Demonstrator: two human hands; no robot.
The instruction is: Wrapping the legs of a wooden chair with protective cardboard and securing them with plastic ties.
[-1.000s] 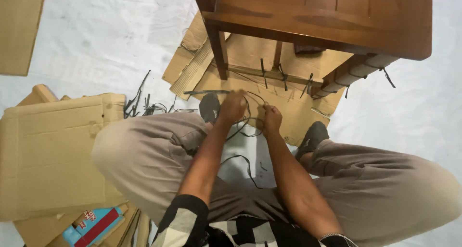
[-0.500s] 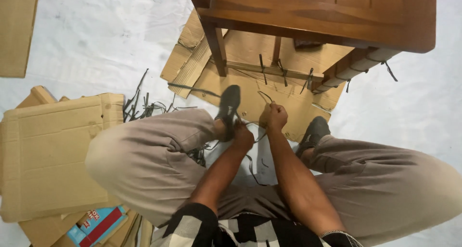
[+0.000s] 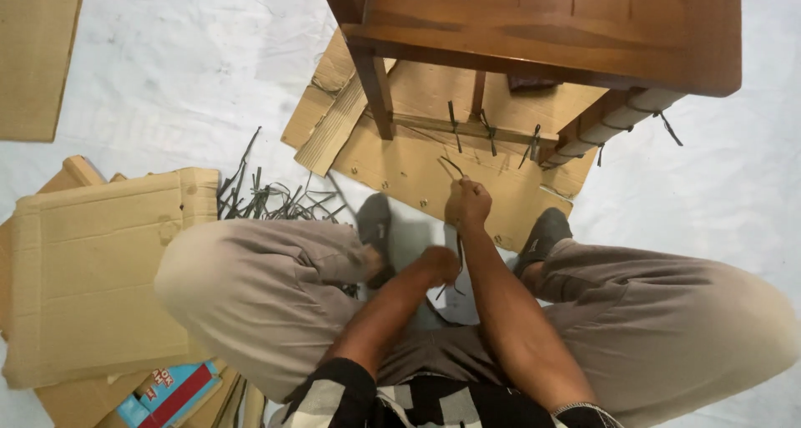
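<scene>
Right hand (image 3: 467, 204) clenches a dark strap (image 3: 451, 168) at twelve o'clock, near the wooden table (image 3: 542, 36); left hand (image 3: 438, 265) seems to grip its lower end. Several ties already bind the padded legs; loose offcuts (image 3: 271, 201) lie at ten

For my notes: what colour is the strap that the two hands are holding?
Black, seen in the head view: the thin strap runs between the right hand and the left hand.

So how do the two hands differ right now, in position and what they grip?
The right hand is stretched further forward, over the cardboard sheet; the left hand sits closer to the body, between the knees. The right hand pinches the upper end of a dark strap, its tips sticking up; the left hand is closed low on it. Both are shut on that strap.
</scene>
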